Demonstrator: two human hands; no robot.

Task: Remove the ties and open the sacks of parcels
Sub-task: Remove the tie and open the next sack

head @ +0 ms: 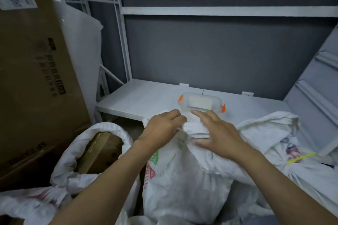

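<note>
Fingertips of the left hand point(162, 127) are hidden, being curled down into the bunched neck of the middle sack point(182, 188), which is gripped there. The right hand point(219, 134) is smeared by motion blur. Its fingers point(203, 116) are seen stretched out and spread, laid flat on the folded cloth of the same neck. Whether a tie is on this neck cannot be told, since the spot is covered by both hands. The sack's lower part is cut off by the bottom edge of the view, and its red and green printing is too creased to be read.

The middle sack is stood upright below the front edge of the white shelf point(142, 98), long axis vertical, neck pointed up and away towards the shelf. To its left an opened sack point(73, 153) is seen with its mouth rolled back, and a brown cardboard box point(99, 153) is held inside. To its right a third sack point(270, 129) is cinched by a yellow tie point(301, 157), whose free end is pointed up and to the right. What is in the middle and third sacks is concealed.

A clear lidded container point(200, 103) with orange clips is set near the shelf's front edge, just behind the hands; its contents cannot be made out. A large carton point(36, 78) is cropped by the left edge.
</note>
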